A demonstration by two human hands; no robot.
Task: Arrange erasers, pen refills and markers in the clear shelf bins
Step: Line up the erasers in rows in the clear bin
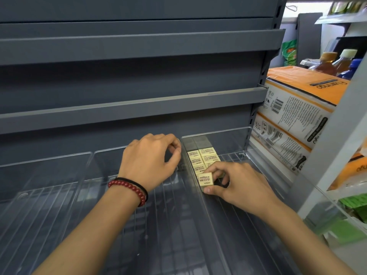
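Erasers (pixel 200 159) lay in rows beyond the right hand (pixel 232 183), whose fingers (pixel 213 189) pinched one eraser (pixel 205 180) to extend them; left hand (pixel 151 159) loosely curled, holding nothing visible.

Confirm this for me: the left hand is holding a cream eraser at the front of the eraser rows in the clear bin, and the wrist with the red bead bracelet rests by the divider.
Not quite. The head view shows the right hand holding the cream eraser at the front of the eraser rows in the clear bin. The left hand, with the red bead bracelet, rests by the divider.
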